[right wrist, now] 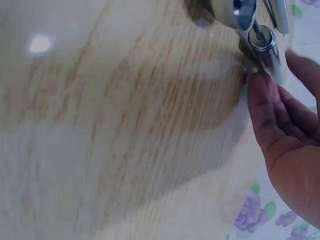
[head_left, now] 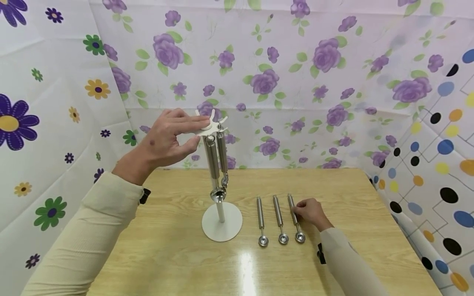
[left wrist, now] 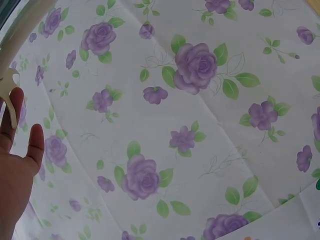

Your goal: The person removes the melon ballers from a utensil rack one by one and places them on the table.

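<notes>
Head cam looks down & forward over the whole worktop (head_left: 333,263). Left wrist cam is up close, facing the flower wall (left wrist: 200,125). Right wrist cam sits very near the worktop (blurry); both show wood.

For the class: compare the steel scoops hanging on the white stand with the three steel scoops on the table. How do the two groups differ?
The hanging scoops are upright, bowls down, under the white stand top; the table scoops lie flat in a row.
The left hand touches the stand top above the hanging ones; the right hand grips the rightmost table scoop.
Both groups are shiny steel.
</notes>
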`<action>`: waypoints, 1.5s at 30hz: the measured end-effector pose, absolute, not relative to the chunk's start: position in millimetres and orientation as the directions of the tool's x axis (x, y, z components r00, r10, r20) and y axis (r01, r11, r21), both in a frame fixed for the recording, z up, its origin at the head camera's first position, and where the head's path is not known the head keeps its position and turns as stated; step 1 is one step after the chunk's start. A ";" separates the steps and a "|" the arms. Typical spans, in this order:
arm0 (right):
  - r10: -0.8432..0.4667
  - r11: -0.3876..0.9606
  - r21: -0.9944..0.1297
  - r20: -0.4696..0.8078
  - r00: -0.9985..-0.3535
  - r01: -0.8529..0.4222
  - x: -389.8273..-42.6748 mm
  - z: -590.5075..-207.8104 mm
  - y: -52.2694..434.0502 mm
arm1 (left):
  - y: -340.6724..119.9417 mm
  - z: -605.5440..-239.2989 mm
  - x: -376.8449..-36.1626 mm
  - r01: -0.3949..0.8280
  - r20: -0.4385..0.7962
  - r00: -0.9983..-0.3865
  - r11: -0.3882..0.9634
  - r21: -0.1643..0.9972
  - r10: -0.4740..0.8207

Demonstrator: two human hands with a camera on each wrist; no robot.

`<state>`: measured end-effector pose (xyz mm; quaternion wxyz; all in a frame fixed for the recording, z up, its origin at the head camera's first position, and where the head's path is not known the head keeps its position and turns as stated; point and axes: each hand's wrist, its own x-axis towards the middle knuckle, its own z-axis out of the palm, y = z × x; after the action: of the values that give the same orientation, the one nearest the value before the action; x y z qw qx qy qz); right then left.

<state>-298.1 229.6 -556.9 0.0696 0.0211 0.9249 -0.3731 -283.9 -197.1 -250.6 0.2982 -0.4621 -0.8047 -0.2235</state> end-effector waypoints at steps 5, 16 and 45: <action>-0.004 0.680 -0.732 -0.068 -0.998 0.047 -297.9 -543.1 230.4 | -196.5 -250.9 -283.0 0.875 0.686 -0.405 0.474 0.099 0.604; -0.075 0.667 -0.737 0.077 -0.994 -0.107 -295.3 -491.3 222.7 | -195.6 -251.1 -281.6 0.867 0.683 -0.436 0.476 0.144 0.587; -0.242 0.590 -0.758 0.165 -0.956 -0.280 -302.1 -387.2 151.2 | -194.7 -245.7 -276.7 0.858 0.606 -0.448 0.506 0.086 0.658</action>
<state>-302.1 151.2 -387.2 -0.0219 -0.1463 0.8912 -0.4287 -276.7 -194.7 -245.7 0.2581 -0.4575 -0.8284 -0.1944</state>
